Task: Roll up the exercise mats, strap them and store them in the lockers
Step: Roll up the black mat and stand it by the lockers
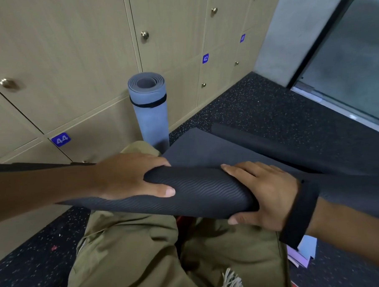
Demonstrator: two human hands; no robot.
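While kneeling on the speckled black floor at the foot of the lockers, rolling a dark mat across the lap of olive trousers. Rolled part lying crosswise just above the knees, unrolled part stretching away over the floor toward the glass door, its far end curled up. Open floor beyond that far edge and along the locker base to the right; tight on the left, lockers close by. Left hand laid over the left part of the roll, fingers curved over the top, thumb stretched along the near side. Right hand wrapped round the right end of the roll, fingers over the top, thumb tucked underneath; black strap round that wrist. Blue mat, rolled and bound with a black band, standing upright against the lockers between doors 44 and 42. Papers on the floor under the right forearm.
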